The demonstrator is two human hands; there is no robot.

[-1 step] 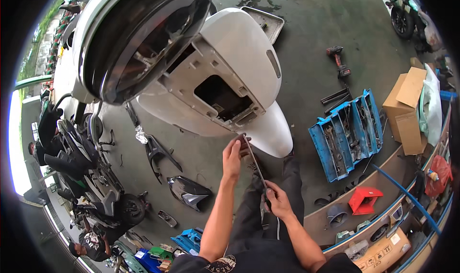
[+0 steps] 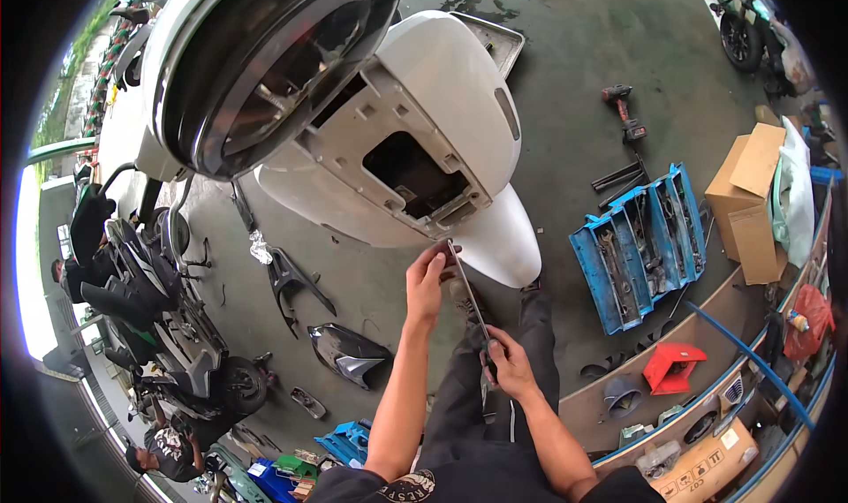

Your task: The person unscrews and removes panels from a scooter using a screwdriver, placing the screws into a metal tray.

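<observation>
In front of me stands a white scooter front (image 2: 459, 88) with its cover off; a grey inner frame (image 2: 389, 105) surrounds a dark rectangular opening (image 2: 415, 172). Between my hands slants a long, thin metal rod (image 2: 470, 293), its exact kind unclear. My left hand (image 2: 426, 282) pinches the rod's upper end, just below the scooter's grey frame and beside the white front fender (image 2: 508, 247). Lower down, my right hand (image 2: 511, 363) is closed around its dark lower end. The large round headlight (image 2: 291, 70) lies above and left.
On the floor at right are an opened blue toolbox (image 2: 638, 249) with several wrenches, a cordless impact driver (image 2: 624, 114) and a cardboard box (image 2: 746, 194). Dark body panels (image 2: 349, 355) lie at left, near parked motorcycles (image 2: 159, 317). A person (image 2: 172, 450) is at lower left.
Both hands have shifted slightly up with the rod, toward the scooter. The scooter's front sits a little differently in the view. The grip of each hand looks the same.
</observation>
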